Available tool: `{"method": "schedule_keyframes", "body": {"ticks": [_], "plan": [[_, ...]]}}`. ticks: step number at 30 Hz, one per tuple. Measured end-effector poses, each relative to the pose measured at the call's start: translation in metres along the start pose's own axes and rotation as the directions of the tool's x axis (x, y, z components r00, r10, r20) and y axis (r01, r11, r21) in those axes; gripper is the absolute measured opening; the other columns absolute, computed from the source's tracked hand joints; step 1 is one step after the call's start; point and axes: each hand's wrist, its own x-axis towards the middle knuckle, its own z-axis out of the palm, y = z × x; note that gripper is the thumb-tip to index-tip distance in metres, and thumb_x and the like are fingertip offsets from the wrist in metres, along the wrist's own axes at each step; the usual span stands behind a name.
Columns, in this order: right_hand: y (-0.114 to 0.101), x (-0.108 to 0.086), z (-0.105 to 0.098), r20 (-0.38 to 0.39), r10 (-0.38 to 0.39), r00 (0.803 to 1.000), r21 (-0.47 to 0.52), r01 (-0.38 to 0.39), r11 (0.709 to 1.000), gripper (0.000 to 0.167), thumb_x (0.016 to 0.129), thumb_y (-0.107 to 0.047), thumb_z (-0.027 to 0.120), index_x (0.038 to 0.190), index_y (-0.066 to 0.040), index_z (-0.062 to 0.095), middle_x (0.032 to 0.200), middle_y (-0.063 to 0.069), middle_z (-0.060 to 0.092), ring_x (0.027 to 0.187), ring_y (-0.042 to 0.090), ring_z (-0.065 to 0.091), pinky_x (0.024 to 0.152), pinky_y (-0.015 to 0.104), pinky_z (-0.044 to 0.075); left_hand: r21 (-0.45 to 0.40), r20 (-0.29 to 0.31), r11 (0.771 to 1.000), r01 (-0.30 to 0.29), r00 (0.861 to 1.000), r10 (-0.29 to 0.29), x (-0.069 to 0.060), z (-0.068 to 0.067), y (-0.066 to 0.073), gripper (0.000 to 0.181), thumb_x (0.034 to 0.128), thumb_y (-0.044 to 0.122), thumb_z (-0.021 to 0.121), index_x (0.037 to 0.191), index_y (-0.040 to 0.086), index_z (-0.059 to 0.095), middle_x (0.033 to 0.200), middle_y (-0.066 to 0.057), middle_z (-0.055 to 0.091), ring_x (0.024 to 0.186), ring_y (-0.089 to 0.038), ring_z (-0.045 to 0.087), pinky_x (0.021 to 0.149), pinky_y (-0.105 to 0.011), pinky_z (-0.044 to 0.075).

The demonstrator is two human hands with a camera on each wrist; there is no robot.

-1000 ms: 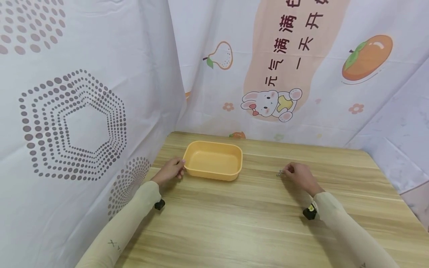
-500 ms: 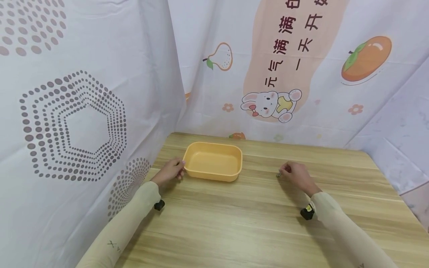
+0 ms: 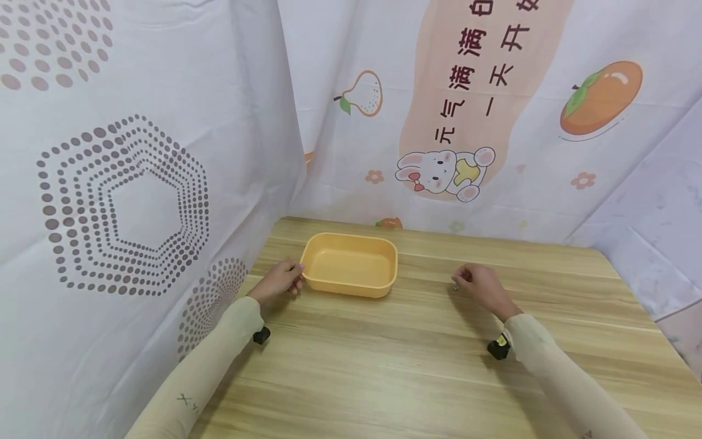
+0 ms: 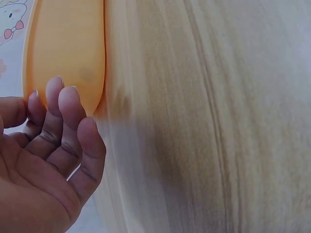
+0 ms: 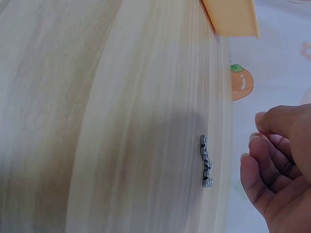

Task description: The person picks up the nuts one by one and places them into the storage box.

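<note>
Head view: left hand (image 3: 280, 279) at left end of yellow bin (image 3: 345, 289), thumb and fingertip pinching rim, other fingers loosely bent. Bin stands upright on wooden table (image 3: 373, 360), near back edge. Right hand (image 3: 482, 288) off bin's right side, well apart, fingers relaxed in loose curl, thumb near index fingertip. Right wrist view: small linked metal piece (image 5: 206, 163) just beside right fingertips, gap visible between; grasp released. Whether piece lies flat, cannot tell. Printed curtain (image 3: 351, 140) hangs behind table.
</note>
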Motion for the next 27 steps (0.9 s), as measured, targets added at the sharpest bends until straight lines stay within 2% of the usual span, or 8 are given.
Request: {"method": "schedule_keyframes", "body": {"ticks": [5,17,27], "plan": [[-0.003,0.000,0.000,0.005,-0.007,1.000,0.012,0.007,1.000,0.013,0.102,-0.014,0.066,0.097,-0.004,0.072,0.085,0.002,0.070,0.078,0.016,0.063,0.071,0.037,0.053,-0.007,-0.013,1.000,-0.009,1.000,0.009,0.002,0.001,-0.002,0.033,0.1125,0.025,0.045,0.100,-0.003,0.059,0.081,-0.010,0.062,0.066,-0.015,0.057,0.060,-0.025,0.053],[-0.004,0.004,0.003,0.017,-0.006,1.000,0.027,0.005,1.000,0.014,0.102,-0.018,0.066,0.097,-0.006,0.072,0.084,0.000,0.069,0.077,0.015,0.062,0.068,0.034,0.052,0.001,-0.037,1.000,-0.015,0.999,0.015,0.001,0.004,-0.002,0.037,0.1130,0.025,0.044,0.101,-0.006,0.059,0.081,-0.009,0.062,0.065,-0.014,0.056,0.058,-0.025,0.052],[-0.014,0.003,0.003,0.026,-0.001,1.000,0.030,0.000,1.000,0.013,0.102,-0.017,0.067,0.098,-0.005,0.072,0.082,-0.001,0.068,0.076,0.016,0.062,0.066,0.033,0.051,-0.016,-0.052,1.000,0.002,0.999,-0.002,-0.001,0.005,-0.003,0.034,0.1125,0.026,0.045,0.102,-0.003,0.060,0.084,-0.012,0.063,0.069,-0.017,0.058,0.062,-0.027,0.054]]}}
